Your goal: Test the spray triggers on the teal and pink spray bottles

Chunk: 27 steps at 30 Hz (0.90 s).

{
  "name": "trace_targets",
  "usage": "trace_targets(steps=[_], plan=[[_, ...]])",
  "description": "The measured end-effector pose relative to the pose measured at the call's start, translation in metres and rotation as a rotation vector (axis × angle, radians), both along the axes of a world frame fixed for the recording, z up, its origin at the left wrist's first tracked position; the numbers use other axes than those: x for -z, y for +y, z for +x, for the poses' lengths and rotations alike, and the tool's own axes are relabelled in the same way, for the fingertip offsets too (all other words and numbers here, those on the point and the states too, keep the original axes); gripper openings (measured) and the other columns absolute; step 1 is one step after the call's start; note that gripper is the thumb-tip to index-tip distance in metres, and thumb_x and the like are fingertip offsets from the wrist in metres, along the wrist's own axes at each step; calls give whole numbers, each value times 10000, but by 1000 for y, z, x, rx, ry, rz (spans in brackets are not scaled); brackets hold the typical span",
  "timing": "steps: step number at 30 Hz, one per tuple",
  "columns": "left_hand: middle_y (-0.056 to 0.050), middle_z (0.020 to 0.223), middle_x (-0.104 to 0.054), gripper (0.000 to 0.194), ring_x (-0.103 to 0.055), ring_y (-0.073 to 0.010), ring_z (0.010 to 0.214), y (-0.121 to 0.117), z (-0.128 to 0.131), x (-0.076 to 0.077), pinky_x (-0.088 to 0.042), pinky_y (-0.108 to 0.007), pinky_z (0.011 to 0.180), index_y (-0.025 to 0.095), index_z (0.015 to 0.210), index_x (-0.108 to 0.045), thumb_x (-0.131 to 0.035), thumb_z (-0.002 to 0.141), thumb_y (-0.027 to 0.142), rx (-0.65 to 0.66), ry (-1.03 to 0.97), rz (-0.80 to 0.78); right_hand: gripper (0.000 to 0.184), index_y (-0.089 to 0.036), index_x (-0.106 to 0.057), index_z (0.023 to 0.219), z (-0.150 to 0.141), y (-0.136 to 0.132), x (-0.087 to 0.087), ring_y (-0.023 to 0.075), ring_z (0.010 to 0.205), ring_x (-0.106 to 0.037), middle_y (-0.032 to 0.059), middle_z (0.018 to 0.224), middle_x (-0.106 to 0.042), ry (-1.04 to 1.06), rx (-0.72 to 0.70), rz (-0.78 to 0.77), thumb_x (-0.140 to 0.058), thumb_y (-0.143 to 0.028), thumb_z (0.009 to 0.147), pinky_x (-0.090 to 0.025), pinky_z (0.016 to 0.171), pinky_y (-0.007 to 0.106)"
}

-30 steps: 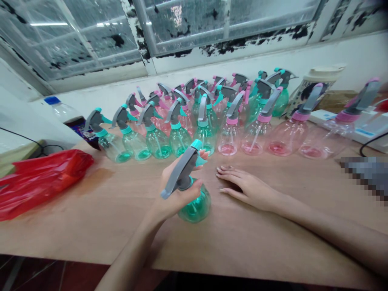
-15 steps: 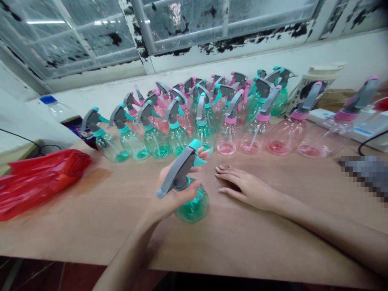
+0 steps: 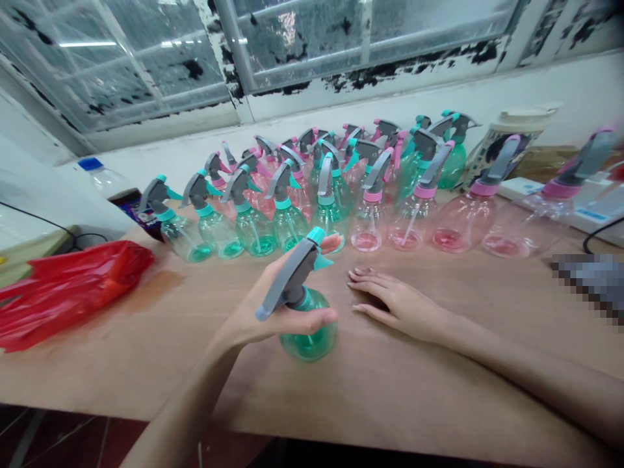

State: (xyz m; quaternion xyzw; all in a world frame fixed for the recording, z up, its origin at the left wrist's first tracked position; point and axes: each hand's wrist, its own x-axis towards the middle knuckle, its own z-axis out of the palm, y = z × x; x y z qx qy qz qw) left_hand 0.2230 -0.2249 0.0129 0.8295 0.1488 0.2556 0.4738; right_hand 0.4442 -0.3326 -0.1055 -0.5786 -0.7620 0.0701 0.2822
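Observation:
A green spray bottle [image 3: 312, 341] with a grey trigger head stands upright on the table near its front. My left hand [image 3: 263, 312] is around its neck from the left, with the thumb stretched across the front and the fingers extended behind the head. Thumb and fingers are spread apart; whether the palm touches the bottle is hidden. To the right, my right hand [image 3: 394, 299] lies flat on the tabletop with its fingers stretched out, holding nothing. Beyond both hands runs a front row of green spray bottles [image 3: 256, 234] and pink spray bottles [image 3: 368, 227].
More spray bottles crowd behind the front row, by the wall. A red plastic bag [image 3: 82, 286] lies at the left, with a blue-capped bottle [image 3: 104, 179] behind it. On the right are a large pale container [image 3: 521, 136], a white device [image 3: 595, 218] and a pixelated dark object [image 3: 592, 283].
My left thumb has straightened across the front of the spray bottle, and the fingers behind have stretched out. The bottle stays in place. My right hand has not moved; the view shifted slightly.

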Motion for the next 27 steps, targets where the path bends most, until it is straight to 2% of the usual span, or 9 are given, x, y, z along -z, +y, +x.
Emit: trace_targets(steps=[3,6,11,16,18,22,25,27], plan=[[-83,1349,-614,616,-604,-324,1185,-2,1,1,-561,-396,910,267,1286,-592,-774,699,307,63,25,3,414,-195,-587,1292,0,0,0,265,1330,-483,112,1378,-588,4,1,5,-509,-426,957,-395,1115,472],[-95,1291,-649,504,-663,-297,1053,-4,3,3,-579,-377,837,233,1216,-631,-725,740,370,26,-8,2,426,-177,-583,1292,0,1,1,265,1335,-476,118,1387,-580,-11,0,4,-499,-431,962,-388,1118,476],[-84,1156,-700,335,-657,-276,1065,-7,10,10,-559,-402,914,209,1118,-656,-646,789,271,-25,-81,-3,422,-169,-588,1282,0,1,1,266,1327,-486,120,1377,-588,-13,4,1,-497,-430,962,-388,1117,475],[-70,1048,-717,289,-667,-257,1016,-8,16,13,-579,-383,881,210,1011,-665,-632,725,232,-44,-175,25,422,-171,-583,1284,0,1,0,261,1331,-481,121,1367,-596,-9,-2,6,-490,-432,966,-401,1108,472],[-65,1000,-716,243,-680,-235,935,-10,16,10,-584,-362,841,204,952,-659,-619,712,219,-75,-156,44,426,-174,-575,1291,0,1,1,260,1331,-481,118,1368,-595,-15,-7,7,-484,-438,968,-404,1106,474],[-21,772,-674,67,-622,-148,626,-15,13,2,-549,-281,620,200,788,-625,-582,738,210,-170,-25,122,420,-184,-576,1289,0,0,1,259,1329,-485,112,1372,-593,-13,-2,8,-485,-440,968,-397,1111,479],[-6,708,-651,35,-598,-138,588,-16,13,0,-505,-254,548,201,750,-612,-578,751,213,-160,-17,149,423,-179,-574,1293,0,0,1,259,1336,-476,114,1385,-583,-12,3,0,-483,-436,970,-391,1116,478],[-29,812,-699,94,-635,-150,650,-16,15,0,-537,-265,606,199,826,-638,-592,749,226,-123,-38,111,422,-177,-574,1294,0,0,1,259,1338,-473,116,1387,-580,-11,4,-7,-483,-432,971,-392,1116,477]])
